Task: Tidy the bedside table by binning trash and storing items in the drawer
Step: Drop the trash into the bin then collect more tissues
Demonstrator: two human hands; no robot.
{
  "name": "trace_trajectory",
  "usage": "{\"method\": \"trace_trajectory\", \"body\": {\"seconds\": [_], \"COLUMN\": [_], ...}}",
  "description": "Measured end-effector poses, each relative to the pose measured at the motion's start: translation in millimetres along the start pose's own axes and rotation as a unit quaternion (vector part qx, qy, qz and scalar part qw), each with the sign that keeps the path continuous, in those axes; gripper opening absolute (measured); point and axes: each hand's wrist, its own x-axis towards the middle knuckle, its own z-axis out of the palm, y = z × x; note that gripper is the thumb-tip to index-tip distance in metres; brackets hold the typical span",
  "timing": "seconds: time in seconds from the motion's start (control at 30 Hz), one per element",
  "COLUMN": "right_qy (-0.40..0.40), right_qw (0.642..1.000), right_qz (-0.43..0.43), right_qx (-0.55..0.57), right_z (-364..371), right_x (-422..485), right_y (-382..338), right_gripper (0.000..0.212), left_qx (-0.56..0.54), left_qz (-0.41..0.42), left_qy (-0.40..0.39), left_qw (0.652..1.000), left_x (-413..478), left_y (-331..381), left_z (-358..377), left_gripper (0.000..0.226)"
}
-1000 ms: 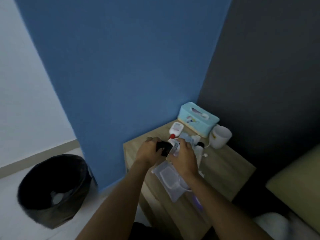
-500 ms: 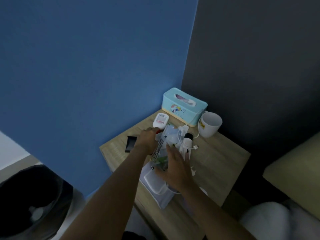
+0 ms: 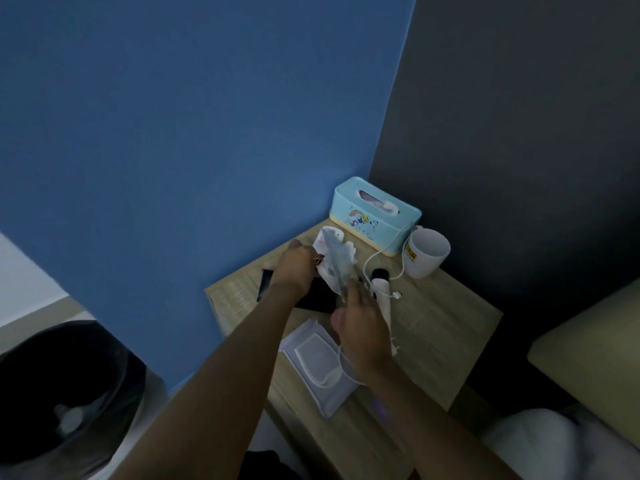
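At far left a round bin lined with a black bag point(image 3: 65, 393) stands on the floor below the blue wall. On the pale wooden bedside surface point(image 3: 443, 327), a flat black rectangular object point(image 3: 266, 284) lies near the left edge, partly under the left hand point(image 3: 294, 268), whose grip is pinched on a crumpled white wrapper point(image 3: 337, 263) lifted above the surface. The right hand point(image 3: 360, 327) reaches to the wrapper's lower end; whether its grip is pinching cannot be told. Below it lies a clear plastic pouch point(image 3: 311, 358). Further right are a white tube with a black cap point(image 3: 381, 289), a white cable point(image 3: 384, 251), a light-blue tissue box point(image 3: 370, 216) and a white mug point(image 3: 426, 252).
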Motion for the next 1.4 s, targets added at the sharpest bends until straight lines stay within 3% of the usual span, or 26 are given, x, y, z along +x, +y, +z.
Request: {"method": "trace_trajectory", "body": {"seconds": [0.2, 0.3, 0.4, 0.53, 0.73, 1.03, 1.4], "right_qy": [0.058, 0.094, 0.117, 0.078, 0.032, -0.091, -0.176], "right_qw": [0.998, 0.993, 0.988, 0.989, 0.982, 0.96, 0.933], "right_qz": [-0.035, -0.067, -0.103, -0.123, -0.185, -0.245, -0.287], "right_qx": [0.01, 0.013, 0.004, -0.015, 0.029, 0.103, 0.122], "right_z": [-41.0, -58.3, -75.0, -96.6, -77.7, 24.6, 167.6], "right_x": [8.3, 8.3, 6.7, -8.9, -53.2, -95.1, -54.1], "right_y": [-33.9, -57.3, -87.7, -137.3, -218.1, -313.2, -363.4], "right_gripper": [0.056, 0.05, 0.042, 0.019, 0.011, 0.025, 0.035], "left_qx": [-0.19, -0.263, -0.304, -0.289, -0.197, -0.126, -0.08], "left_qz": [-0.086, -0.107, -0.117, -0.114, -0.207, -0.333, -0.378], "left_qy": [0.055, 0.08, 0.11, 0.131, 0.138, 0.205, 0.223], "left_qw": [0.976, 0.955, 0.939, 0.941, 0.948, 0.912, 0.895], "left_x": [-17.5, -37.1, -68.9, -120.4, -222.2, -314.4, -284.5], "left_y": [-10.8, -13.0, -12.4, -49.9, -139.3, -268.0, -405.2], "left_z": [-52.1, -88.9, -131.8, -180.7, -228.8, -244.6, -180.4], "left_gripper": [0.011, 0.031, 0.032, 0.015, 0.028, 0.024, 0.023]}}
